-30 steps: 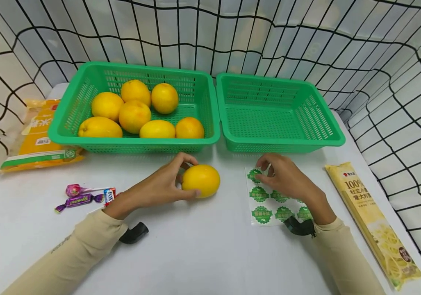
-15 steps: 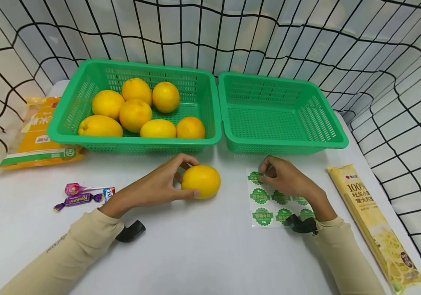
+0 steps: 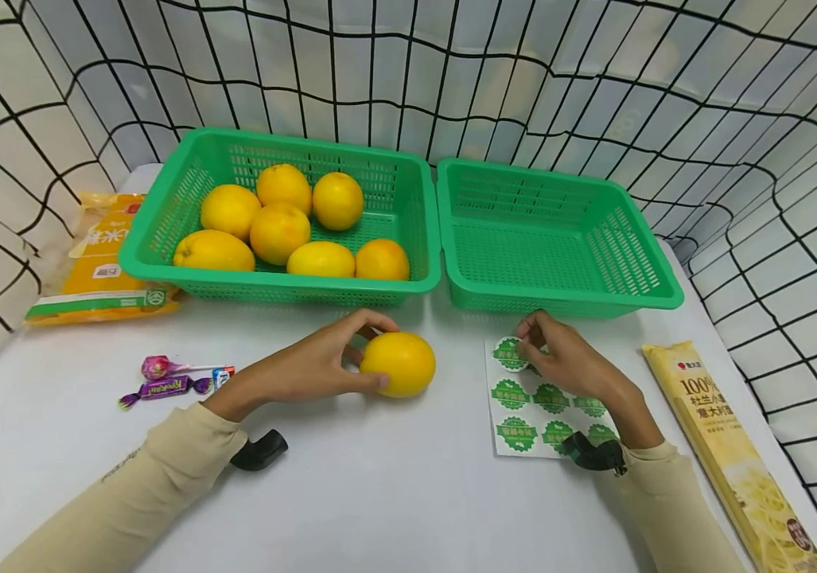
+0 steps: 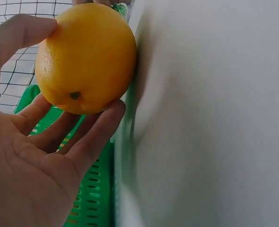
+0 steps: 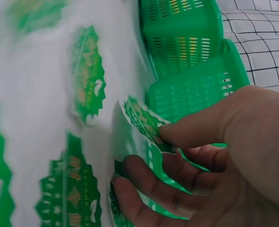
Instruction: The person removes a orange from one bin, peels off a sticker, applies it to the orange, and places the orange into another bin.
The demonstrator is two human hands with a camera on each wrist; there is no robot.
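My left hand (image 3: 318,364) holds an orange (image 3: 398,364) with its thumb and fingers round the near left side. The fruit's stem end shows in the left wrist view. On the right, my right hand (image 3: 571,362) pinches a round green sticker (image 5: 146,124) by its edge between thumb and finger. That sticker is tilted up over the white sticker sheet (image 3: 492,414); whether any of it still sticks there I cannot tell. Several other green stickers (image 3: 516,434) lie flat on the sheet, some partly hidden under the right hand and wrist.
At the back left stands a green basket (image 3: 293,290) of oranges; a second green basket (image 3: 523,231) adjoins it. An orange food bag (image 3: 103,274), sweets (image 3: 167,387) and a lollipop (image 3: 156,366) lie left. A pasta packet (image 3: 730,446) lies right. Black wire mesh (image 3: 408,72) surrounds the table.
The right fingers now pinch the corner sticker and have raised it from its place on the sheet. The left hand keeps its hold on the orange. The head view has shifted slightly.
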